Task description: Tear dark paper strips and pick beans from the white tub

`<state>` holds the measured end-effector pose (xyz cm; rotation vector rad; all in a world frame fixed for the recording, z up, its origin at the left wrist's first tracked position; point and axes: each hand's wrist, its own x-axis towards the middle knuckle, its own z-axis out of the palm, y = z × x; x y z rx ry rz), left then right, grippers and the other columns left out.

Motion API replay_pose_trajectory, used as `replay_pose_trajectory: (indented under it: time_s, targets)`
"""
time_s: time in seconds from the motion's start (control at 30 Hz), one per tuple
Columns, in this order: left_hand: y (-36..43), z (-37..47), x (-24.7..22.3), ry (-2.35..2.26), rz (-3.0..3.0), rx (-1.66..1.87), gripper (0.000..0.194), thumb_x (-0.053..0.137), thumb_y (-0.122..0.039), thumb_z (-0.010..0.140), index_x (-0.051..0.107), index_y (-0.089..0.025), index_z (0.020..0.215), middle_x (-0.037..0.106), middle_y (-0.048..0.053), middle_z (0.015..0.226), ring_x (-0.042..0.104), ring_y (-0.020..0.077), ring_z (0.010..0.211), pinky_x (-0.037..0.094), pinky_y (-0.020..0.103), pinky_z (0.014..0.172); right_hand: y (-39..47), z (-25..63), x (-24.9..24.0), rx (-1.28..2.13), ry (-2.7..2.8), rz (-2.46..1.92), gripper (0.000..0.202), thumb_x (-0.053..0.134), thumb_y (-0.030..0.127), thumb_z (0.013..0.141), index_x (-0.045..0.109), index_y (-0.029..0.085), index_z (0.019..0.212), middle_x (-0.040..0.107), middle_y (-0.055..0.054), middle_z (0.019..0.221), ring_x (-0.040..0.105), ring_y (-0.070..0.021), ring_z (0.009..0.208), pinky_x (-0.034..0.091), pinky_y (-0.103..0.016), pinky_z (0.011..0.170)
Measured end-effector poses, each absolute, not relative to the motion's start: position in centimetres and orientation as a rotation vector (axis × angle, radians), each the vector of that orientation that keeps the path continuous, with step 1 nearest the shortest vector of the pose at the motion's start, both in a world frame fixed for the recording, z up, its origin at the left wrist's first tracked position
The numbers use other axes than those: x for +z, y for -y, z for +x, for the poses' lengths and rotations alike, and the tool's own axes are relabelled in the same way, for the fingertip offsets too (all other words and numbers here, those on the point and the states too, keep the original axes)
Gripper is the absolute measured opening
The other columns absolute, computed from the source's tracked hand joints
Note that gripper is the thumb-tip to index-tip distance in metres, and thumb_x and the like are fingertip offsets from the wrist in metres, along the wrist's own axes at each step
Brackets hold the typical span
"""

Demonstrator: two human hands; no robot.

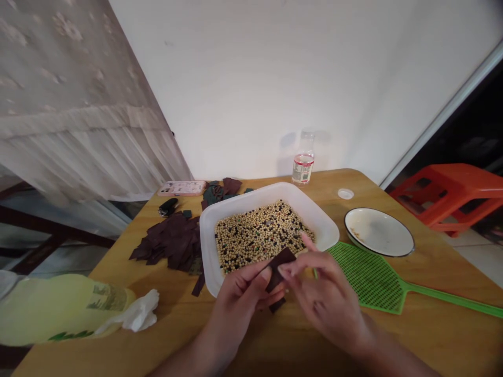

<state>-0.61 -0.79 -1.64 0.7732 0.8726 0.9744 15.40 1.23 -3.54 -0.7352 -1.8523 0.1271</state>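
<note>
Over the near edge of a white plastic tub (210, 251), both my hands meet at a thin, dark brown square piece (278, 268). My left hand (245, 288) grips it between thumb and fingers. At the piece's right edge, the fingertips of my right hand (324, 290) are pinched together, with one finger raised. Inside the tub lies a layer of small round beads (255, 235), mostly cream and black with a few coloured ones. Part of another dark strip (277, 306) shows beneath my hands; whether it is held I cannot tell.
Left of the tub lies a heap of dark brown pieces (173, 238), with dark green pieces (214, 193) behind. Around stand a phone (183, 188), a black clip-like object (168, 206), a yellowish bottle (66, 309), a glass bottle (303, 162), a white plate (381, 233) and a green fly swatter (369, 277).
</note>
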Motion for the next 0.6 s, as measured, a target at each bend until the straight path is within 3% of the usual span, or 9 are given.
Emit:
replay_pose_trajectory:
  time_s: [0.17, 0.33, 0.6]
  targets:
    - [0.81, -0.56, -1.54, -0.886, 0.797, 0.959, 0.025, 0.063, -0.04, 0.08, 0.071, -0.028, 0.1, 0.072, 0.002, 0.098, 0.065, 0.0192, 0.096, 0.051, 0.031, 0.086, -1.24, 15.39, -3.35, 0.096, 1.8, -0.767, 0.022, 0.055, 0.001, 0.076, 0.055, 0.023, 0.078, 0.058, 0.001, 0.082, 0.062, -0.0124, 0.07, 0.047, -0.047, 0.099]
    - [0.93, -0.47, -1.38, -0.867, 0.82, 0.937, 0.025, 0.063, -0.041, 0.08, 0.071, -0.031, 0.101, 0.072, 0.0, 0.097, 0.066, 0.0158, 0.091, 0.05, 0.027, 0.084, -1.21, 15.15, -3.16, 0.168, 1.844, -0.718, 0.026, 0.053, -0.002, 0.074, 0.053, 0.022, 0.081, 0.058, 0.004, 0.076, 0.061, -0.0101, 0.064, 0.047, -0.043, 0.1]
    - [0.96, -0.52, -1.51, -0.86, 0.841, 0.935, 0.025, 0.062, -0.04, 0.081, 0.07, -0.031, 0.103, 0.072, 0.0, 0.095, 0.065, 0.0154, 0.09, 0.05, 0.027, 0.083, -1.15, 15.13, -3.26, 0.111, 1.841, -0.75, 0.024, 0.053, -0.002, 0.075, 0.049, 0.022, 0.077, 0.054, 0.004, 0.077, 0.059, -0.0097, 0.064, 0.047, -0.044, 0.099]
